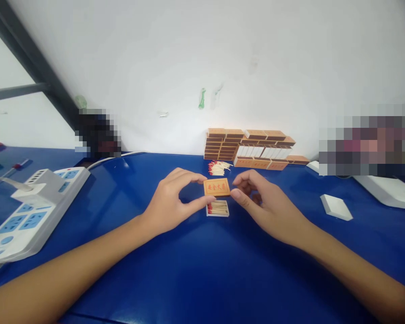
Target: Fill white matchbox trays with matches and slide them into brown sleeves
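An orange matchbox sleeve (216,187) with red characters is pinched at its left end between the thumb and fingers of my left hand (172,198). Just off the sleeve's right end is my right hand (263,204), its thumb and forefinger a little apart with nothing seen between them. Below the sleeve, a white matchbox tray (218,215) lies on the table, filled with red-tipped matches (218,207). Beyond my hands is a loose heap of matches (219,168).
Stacked matchboxes (222,145) stand against the white wall (148,63). A power strip (37,225) with a plugged-in adapter lies at left on the blue table (202,274). A white block (336,207) is at right. Two blurred patches hide parts of the background.
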`<state>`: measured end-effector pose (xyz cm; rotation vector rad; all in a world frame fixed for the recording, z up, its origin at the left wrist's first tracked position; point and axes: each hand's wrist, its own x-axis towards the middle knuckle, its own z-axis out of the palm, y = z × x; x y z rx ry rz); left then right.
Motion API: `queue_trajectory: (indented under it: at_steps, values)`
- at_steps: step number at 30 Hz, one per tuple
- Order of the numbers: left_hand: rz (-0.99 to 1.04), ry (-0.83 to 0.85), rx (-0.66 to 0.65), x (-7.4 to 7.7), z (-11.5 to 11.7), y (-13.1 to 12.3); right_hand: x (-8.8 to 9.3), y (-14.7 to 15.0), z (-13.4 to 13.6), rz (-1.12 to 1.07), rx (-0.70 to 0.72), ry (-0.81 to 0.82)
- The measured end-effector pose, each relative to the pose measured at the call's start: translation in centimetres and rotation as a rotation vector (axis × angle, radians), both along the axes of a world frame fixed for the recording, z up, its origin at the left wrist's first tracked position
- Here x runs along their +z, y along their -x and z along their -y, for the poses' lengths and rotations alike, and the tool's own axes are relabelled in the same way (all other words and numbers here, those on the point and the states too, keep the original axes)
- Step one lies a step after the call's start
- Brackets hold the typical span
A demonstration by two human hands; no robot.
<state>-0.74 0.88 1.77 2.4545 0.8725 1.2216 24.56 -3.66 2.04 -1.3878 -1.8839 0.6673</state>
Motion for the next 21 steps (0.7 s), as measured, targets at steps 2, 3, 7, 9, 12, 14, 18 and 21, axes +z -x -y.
queue_trajectory:
  at_steps: [2, 3, 7, 9, 12, 14, 18, 21]
  values:
    - [0.000, 0.006, 0.030, -0.1, -0.5, 0.2, -0.4, -0.7, -0.4, 0.123, 0.049, -0.015]
    - [-0.005, 0.015, 0.045, -0.2, -0.8, 0.3, -0.5, -1.1, -0.5, 0.178, 0.093, -0.001]
    - [-0.022, 0.064, 0.096, -0.3, -1.6, 0.7, -0.5, -1.6, -0.5, 0.304, 0.225, 0.049]
    - [-0.025, 0.082, 0.104, -0.3, -1.8, 0.8, -0.4, -1.5, -0.4, 0.309, 0.237, 0.070]
    - [-0.029, 0.095, 0.103, -0.3, -1.9, 0.8, -0.3, -1.3, -0.4, 0.280, 0.234, 0.074]
    - [-0.033, 0.104, 0.105, -0.3, -1.9, 0.8, -0.3, -1.3, -0.5, 0.257, 0.234, 0.058]
    - [-0.050, 0.174, 0.111, 0.0, -2.3, 1.1, -0.4, -1.9, -1.1, 0.242, 0.229, 0.021]
    - [-0.070, 0.299, 0.073, 0.4, -3.2, 1.5, -0.2, -3.0, -1.9, 0.202, 0.192, 0.013]
